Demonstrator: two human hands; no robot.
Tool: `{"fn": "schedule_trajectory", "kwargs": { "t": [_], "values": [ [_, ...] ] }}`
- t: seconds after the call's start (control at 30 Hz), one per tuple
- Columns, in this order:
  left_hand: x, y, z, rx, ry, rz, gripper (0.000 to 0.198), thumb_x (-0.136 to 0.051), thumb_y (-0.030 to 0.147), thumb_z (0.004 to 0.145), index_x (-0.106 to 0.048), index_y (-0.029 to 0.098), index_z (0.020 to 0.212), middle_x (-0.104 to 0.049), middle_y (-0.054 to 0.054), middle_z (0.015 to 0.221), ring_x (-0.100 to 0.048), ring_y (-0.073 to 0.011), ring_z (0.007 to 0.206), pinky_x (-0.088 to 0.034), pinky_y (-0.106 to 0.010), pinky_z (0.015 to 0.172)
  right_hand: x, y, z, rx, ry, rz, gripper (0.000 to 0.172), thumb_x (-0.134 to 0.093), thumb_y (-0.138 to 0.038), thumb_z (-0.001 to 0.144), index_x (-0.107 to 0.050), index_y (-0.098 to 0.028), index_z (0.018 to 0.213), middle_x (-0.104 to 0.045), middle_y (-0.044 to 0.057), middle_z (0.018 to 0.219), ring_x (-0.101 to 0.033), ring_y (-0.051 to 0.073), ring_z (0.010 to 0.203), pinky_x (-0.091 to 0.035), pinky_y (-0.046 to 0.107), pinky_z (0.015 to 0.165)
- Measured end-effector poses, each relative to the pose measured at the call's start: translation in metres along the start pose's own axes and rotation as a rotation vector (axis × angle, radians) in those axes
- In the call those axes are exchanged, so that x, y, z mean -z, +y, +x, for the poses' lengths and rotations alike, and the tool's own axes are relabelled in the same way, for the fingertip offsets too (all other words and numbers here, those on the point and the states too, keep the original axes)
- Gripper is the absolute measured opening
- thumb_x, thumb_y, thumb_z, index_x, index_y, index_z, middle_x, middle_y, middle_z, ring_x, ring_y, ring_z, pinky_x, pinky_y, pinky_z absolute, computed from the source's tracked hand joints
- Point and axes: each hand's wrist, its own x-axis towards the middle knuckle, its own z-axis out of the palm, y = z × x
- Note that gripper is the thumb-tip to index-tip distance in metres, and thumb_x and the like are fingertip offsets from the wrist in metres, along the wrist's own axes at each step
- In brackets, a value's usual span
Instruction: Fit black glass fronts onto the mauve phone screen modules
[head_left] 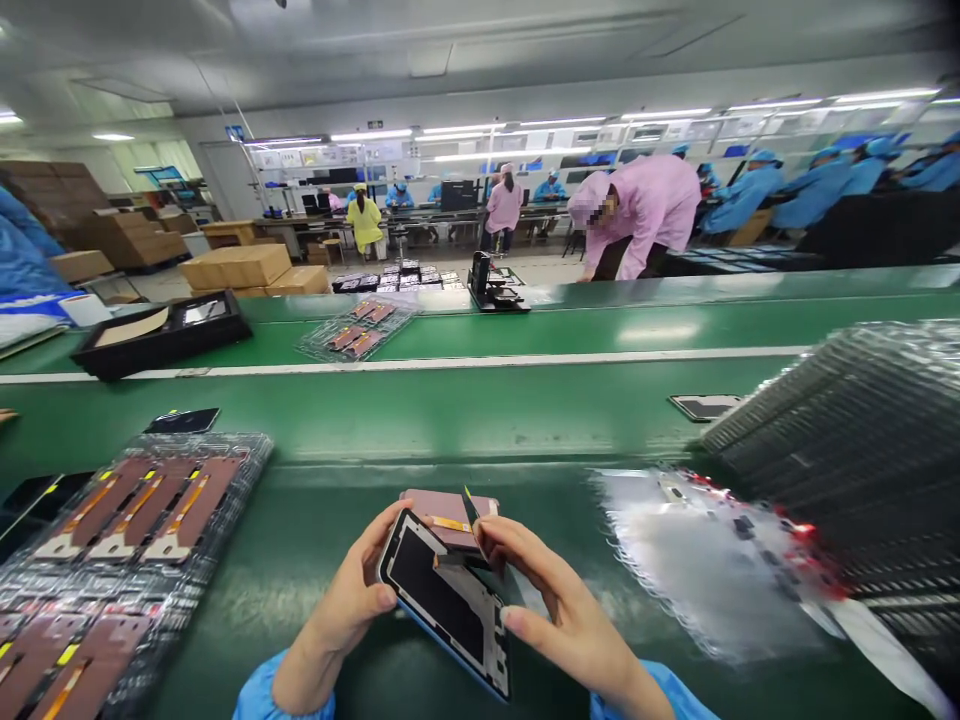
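Observation:
Tilted above the green bench, a black panel with a pale metal-coloured edge (442,590) and a blue rim is gripped at its upper left by my left hand (356,590), fingers behind and thumb at the front edge. My right hand (551,600) has its thumb at the panel's right edge, and its fingers hold a thin dark piece with a yellow tip (470,508). A brown part with an orange flex strip (427,503) shows just behind the panel, partly hidden by it and by my fingers.
Clear trays of brown parts (191,505) lie at the left. A stack of ridged trays (862,450) stands at the right, beside a clear plastic sheet (690,560). Across the bench are a black box (165,340) and a black fixture (491,290). A person in pink (652,210) bends over beyond.

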Motion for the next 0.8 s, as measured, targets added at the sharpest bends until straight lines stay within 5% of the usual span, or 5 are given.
{"fn": "schedule_trajectory", "kwargs": {
  "t": [0.8],
  "values": [
    [-0.016, -0.010, -0.002, -0.047, -0.061, -0.015, 0.085, -0.088, 0.042, 0.062, -0.052, 0.031, 0.138, -0.057, -0.011, 0.141, -0.049, -0.0338, 0.132, -0.037, -0.047, 0.110, -0.022, -0.001, 0.002, 0.089, -0.111, -0.353, 0.064, -0.076, -0.038, 0.080, -0.054, -0.034, 0.140, -0.049, 0.010, 0.148, -0.050, 0.034, 0.132, -0.046, 0.048, 0.106]
  ]
}}
